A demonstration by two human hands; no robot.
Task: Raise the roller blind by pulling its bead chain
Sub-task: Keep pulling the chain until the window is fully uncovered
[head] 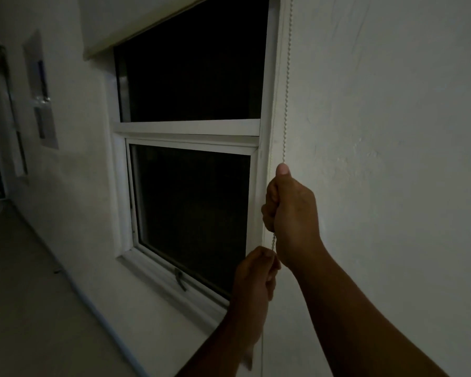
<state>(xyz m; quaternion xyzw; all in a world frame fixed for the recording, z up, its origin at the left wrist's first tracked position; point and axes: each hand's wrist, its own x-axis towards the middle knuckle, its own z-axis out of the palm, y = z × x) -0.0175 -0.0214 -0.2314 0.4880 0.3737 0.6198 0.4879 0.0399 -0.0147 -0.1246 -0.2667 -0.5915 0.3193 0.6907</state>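
A cream roller blind hangs at the top of the window, its bottom bar slanting across the upper pane. The white bead chain drops along the window's right edge. My right hand is fisted around the chain at mid height, thumb pointing up. Just below it, my left hand pinches the same chain between thumb and fingers. A thin strand of chain continues down past my left wrist.
The white-framed window has two dark panes and a latch handle on the lower sash. A plain wall fills the right. On the left are wall panels and a dim floor.
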